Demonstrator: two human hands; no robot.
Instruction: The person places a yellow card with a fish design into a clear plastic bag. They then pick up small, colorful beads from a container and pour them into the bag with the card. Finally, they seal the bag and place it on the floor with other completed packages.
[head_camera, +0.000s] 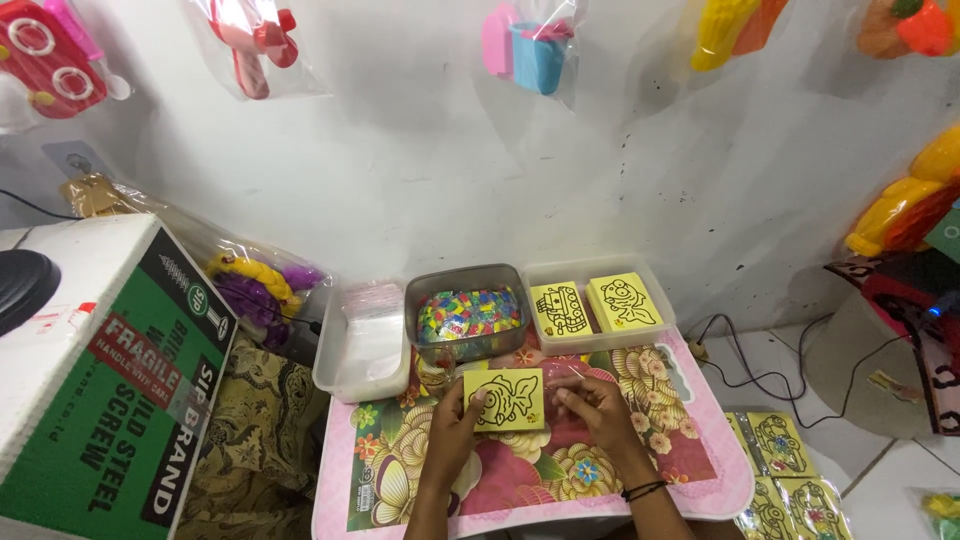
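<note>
Yellow card (505, 399) — pinched by both hands.

Single view, head-worn camera. Position: above and behind the person's forearms, near the low tabletop (690, 470). Facing: forward and steeply down, toward a white wall (420, 170) close behind. Coverage: both hands at lower centre, containers mid-frame, hanging bagged toys (535, 50) along top edge, floor at right. No second view.
</note>
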